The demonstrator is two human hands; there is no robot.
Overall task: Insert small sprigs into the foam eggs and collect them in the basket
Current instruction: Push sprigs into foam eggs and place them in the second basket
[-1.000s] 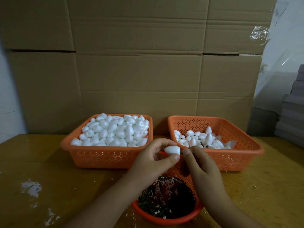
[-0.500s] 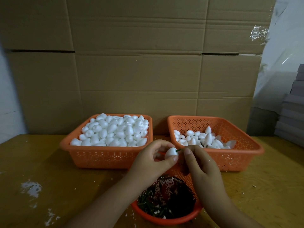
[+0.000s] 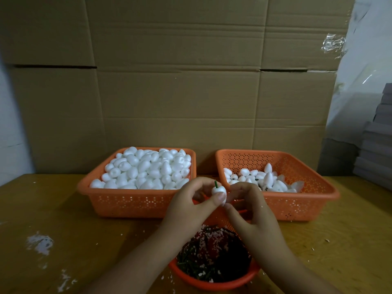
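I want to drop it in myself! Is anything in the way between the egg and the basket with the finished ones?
Nothing visible: the egg, pinched in the left hand, sits just beside the right basket's open near-left corner.

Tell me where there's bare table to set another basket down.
The widest bare patch of the table is left of the full basket, though flecked with white crumbs. A smaller patch lies right of the round sprig basket, in front of the right basket. The middle is crowded: both hands work there.
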